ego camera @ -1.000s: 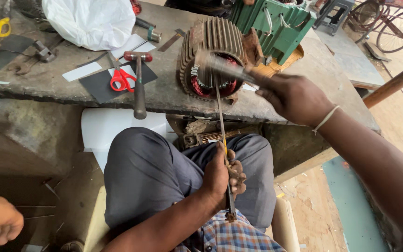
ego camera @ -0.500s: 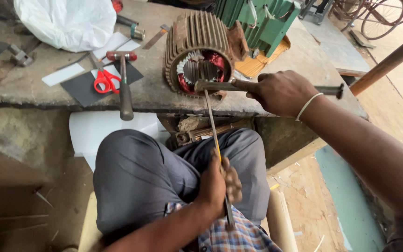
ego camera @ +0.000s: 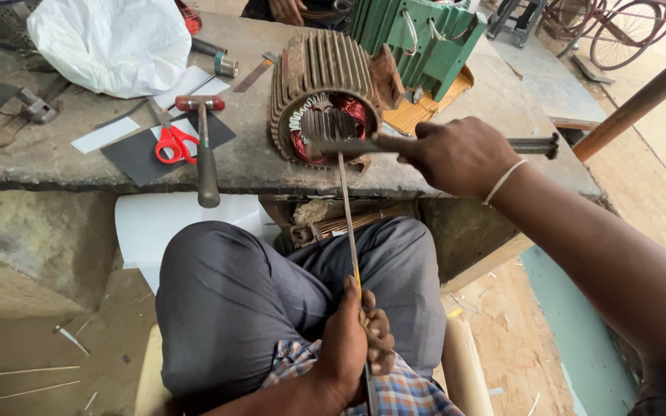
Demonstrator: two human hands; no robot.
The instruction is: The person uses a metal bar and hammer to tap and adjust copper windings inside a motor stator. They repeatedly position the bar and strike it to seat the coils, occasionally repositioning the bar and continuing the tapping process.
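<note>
A ribbed motor stator (ego camera: 325,96) with red copper windings lies on its side at the front edge of a stone workbench (ego camera: 55,162), its open end facing me. My left hand (ego camera: 356,339) grips the near end of a long thin metal rod (ego camera: 346,208) close to my lap; the rod's far tip reaches the stator's opening. My right hand (ego camera: 456,154) holds a flat metal bar (ego camera: 348,145) crosswise, its left end resting against the rod's tip at the stator mouth.
A red-headed hammer (ego camera: 203,146), red-handled scissors (ego camera: 169,142) on a dark sheet, and a white plastic bag (ego camera: 113,42) lie on the bench's left. A green motor housing (ego camera: 418,35) stands behind the stator. Another person's hand (ego camera: 287,9) shows at the far edge.
My right hand with the bar has swung down from a raised position onto the rod's tip at the stator mouth. My left hand has kept its grip on the rod.
</note>
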